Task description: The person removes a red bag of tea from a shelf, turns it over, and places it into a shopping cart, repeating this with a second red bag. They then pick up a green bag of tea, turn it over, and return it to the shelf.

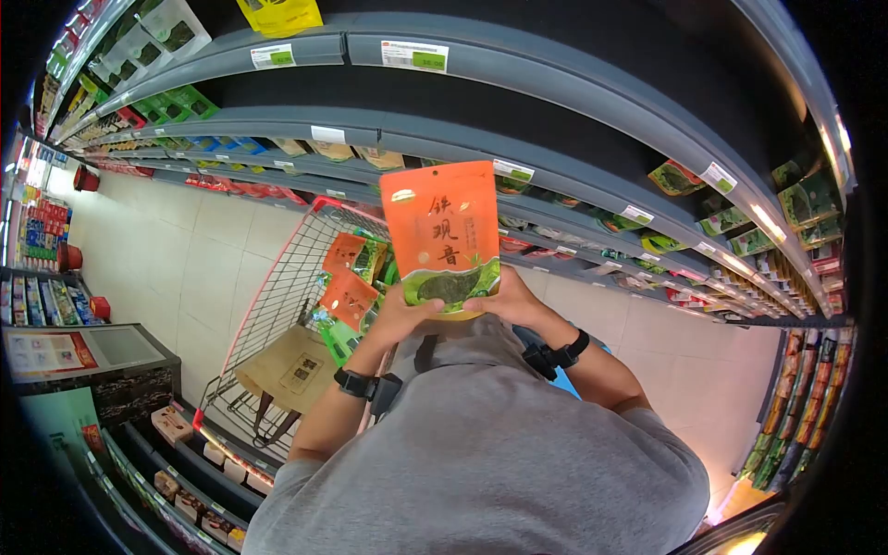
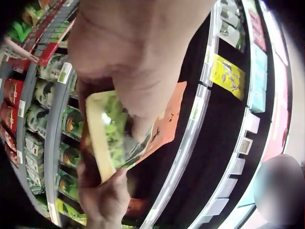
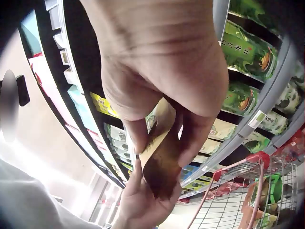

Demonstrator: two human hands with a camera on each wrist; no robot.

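Observation:
An orange and green pouch (image 1: 444,222) with dark characters is held upright in front of the chest in the head view. My left hand (image 1: 403,316) grips its lower left corner, thumb on the front. The lower right corner is pinched by my right hand (image 1: 507,301), thumb also on the front. In the left wrist view the pouch (image 2: 162,126) shows its pale bottom edge, with my left hand (image 2: 128,57) above and my right hand (image 2: 106,198) below. The right wrist view shows the pouch's underside (image 3: 162,167) between both hands.
A wire shopping cart (image 1: 268,268) stands at the left, holding similar orange pouches (image 1: 350,298) and a tan bag (image 1: 294,368). Shelves with price tags (image 1: 414,55) and packets span the front and right. A low display case (image 1: 88,356) stands at the far left.

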